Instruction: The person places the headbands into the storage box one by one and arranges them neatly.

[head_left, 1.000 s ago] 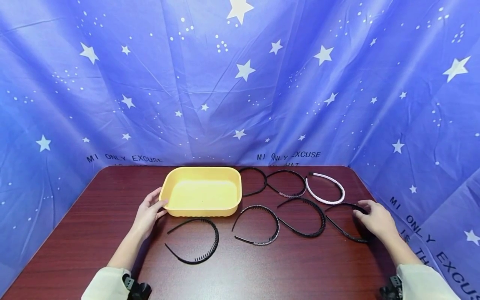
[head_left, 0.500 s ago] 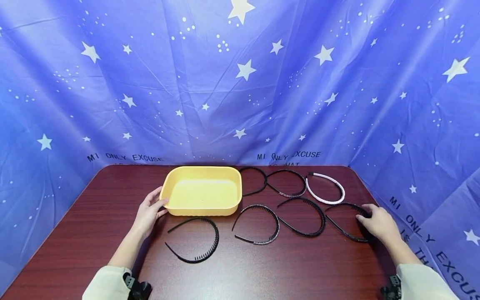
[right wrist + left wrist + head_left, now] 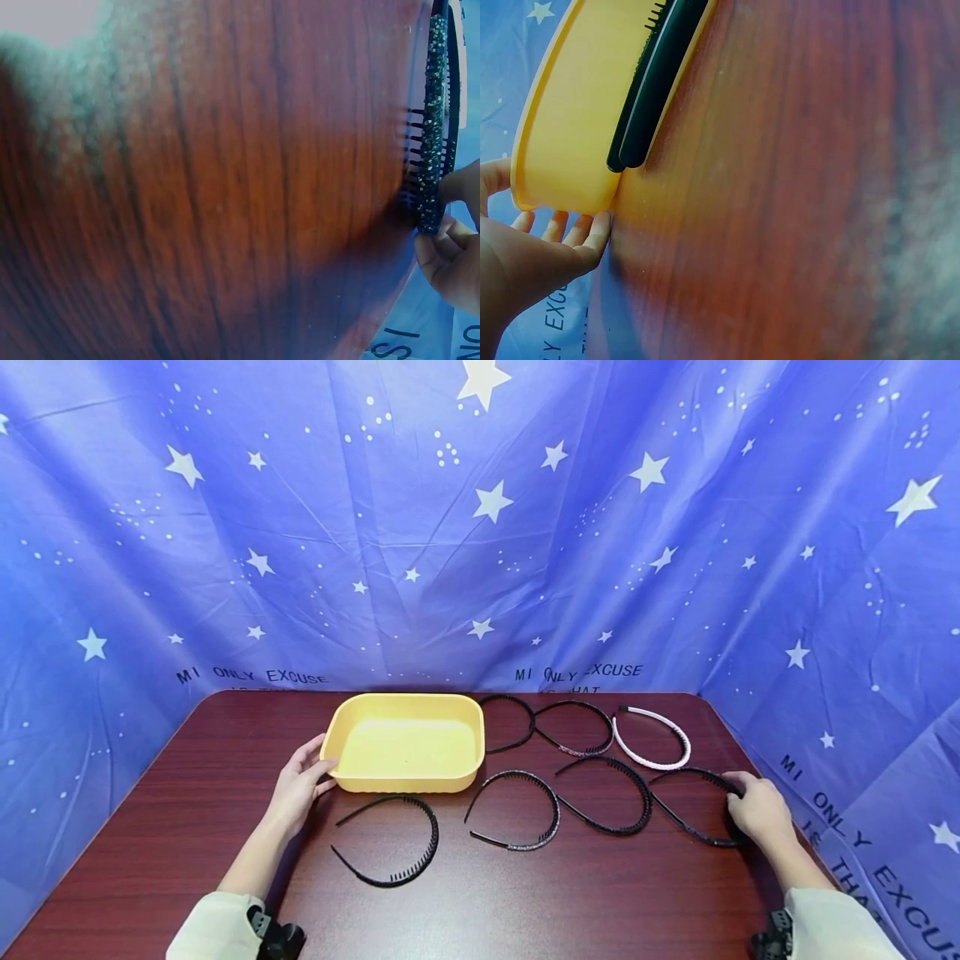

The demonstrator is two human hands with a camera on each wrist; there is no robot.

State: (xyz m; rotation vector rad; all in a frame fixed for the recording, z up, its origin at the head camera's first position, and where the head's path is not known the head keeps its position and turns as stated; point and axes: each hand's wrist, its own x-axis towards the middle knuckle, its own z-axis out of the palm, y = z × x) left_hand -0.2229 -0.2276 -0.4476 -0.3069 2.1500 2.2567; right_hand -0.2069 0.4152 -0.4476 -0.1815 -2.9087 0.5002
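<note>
We see the right hand (image 3: 763,810) with thumb and fingertips closed round a black headband flecked with glitter (image 3: 431,127), at the right side of the table; whether the band is raised off the wood, we cannot tell. The left hand (image 3: 296,789) holds the left end of a shallow yellow rectangular tray with rounded corners (image 3: 405,752) — thumb at the rim, the other fingers against the outer wall.

Around them we count six more headbands. A toothed black headband (image 3: 432,843) lies in front of the tray, a silver-glittered one (image 3: 556,817) and a plain black one (image 3: 647,802) to its right. Behind these we find a thin black one (image 3: 532,722) just beside the tray, a black one with pinkish glitter (image 3: 581,751) and a white one (image 3: 654,767).

Beneath everything we have a glossy, dark red-brown wood-grain table (image 3: 525,918), its front catching a pale patch of light. Beyond it hangs a creased blue-violet cloth (image 3: 420,527) — white stars and dots scattered over it, black capital letters along its lower part — enclosing the back and both sides.
</note>
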